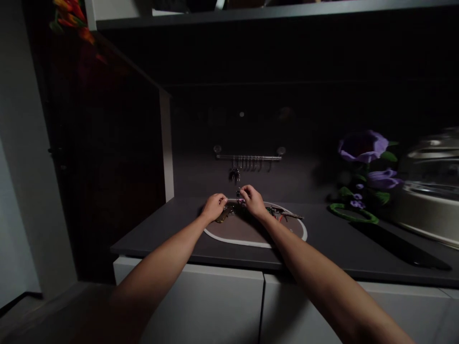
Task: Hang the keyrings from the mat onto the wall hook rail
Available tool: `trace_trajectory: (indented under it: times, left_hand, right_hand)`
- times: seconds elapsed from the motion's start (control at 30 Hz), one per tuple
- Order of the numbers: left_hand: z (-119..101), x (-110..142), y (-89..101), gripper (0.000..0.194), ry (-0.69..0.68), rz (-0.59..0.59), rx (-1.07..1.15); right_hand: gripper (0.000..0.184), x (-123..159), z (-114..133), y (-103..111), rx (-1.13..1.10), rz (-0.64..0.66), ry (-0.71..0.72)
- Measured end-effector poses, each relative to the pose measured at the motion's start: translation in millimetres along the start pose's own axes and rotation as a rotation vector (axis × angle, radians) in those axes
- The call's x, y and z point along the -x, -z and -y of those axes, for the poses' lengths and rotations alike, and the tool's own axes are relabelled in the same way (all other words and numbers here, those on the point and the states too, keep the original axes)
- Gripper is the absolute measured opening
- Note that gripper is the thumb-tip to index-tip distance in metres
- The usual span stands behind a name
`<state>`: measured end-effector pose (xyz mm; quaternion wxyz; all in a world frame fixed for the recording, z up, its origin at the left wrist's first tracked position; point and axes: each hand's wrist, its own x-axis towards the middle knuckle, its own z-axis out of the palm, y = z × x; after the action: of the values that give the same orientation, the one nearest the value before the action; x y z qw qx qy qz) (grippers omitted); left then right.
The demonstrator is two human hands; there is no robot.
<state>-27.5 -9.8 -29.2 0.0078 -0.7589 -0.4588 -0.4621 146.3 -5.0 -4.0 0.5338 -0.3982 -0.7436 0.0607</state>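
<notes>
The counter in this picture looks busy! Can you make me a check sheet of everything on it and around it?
Surface: dark countertop with a white-rimmed oval mat.
Job's things: gold-coloured keychain and a tangle of keychains, both on the mat.
Hands: left hand is over the gold-coloured keychain; right hand is at a small dark item, too small to tell.
Clutter: purple artificial flowers, green-handled scissors, blurred metal pot.
Cables: nothing seen.
Surroundings: wall rail with hanging keys; white cabinets below.
</notes>
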Motion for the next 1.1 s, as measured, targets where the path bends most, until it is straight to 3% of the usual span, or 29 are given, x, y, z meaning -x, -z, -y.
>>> trace_trajectory:
  times: [0.27, 0.5, 0.77, 1.1]
  left_hand:
    - [-0.1, -0.9, -3.3, 0.020, -0.025, 0.021, -0.028]
    - [4.3, -2.9, -6.5, 0.020, -0.029, 0.022, -0.031]
    - [6.4, -3.6, -7.7, 0.019, -0.016, 0.030, -0.022]
    - [5.4, -3.7, -7.0, 0.017, 0.002, 0.032, 0.002]
  right_hand:
    - [0.020, -46.7, -11.3, 9.1, -0.060, -0.151, -0.073]
    - [0.019, -92.0, -19.6, 0.5, -0.058, -0.227, -0.161]
    - [0.021, -110.7, -11.9, -3.6, 0.050, -0.260, -0.284]
    - [0.025, -127.1, -31.9, -16.1, 0.037, -0.280, -0.304]
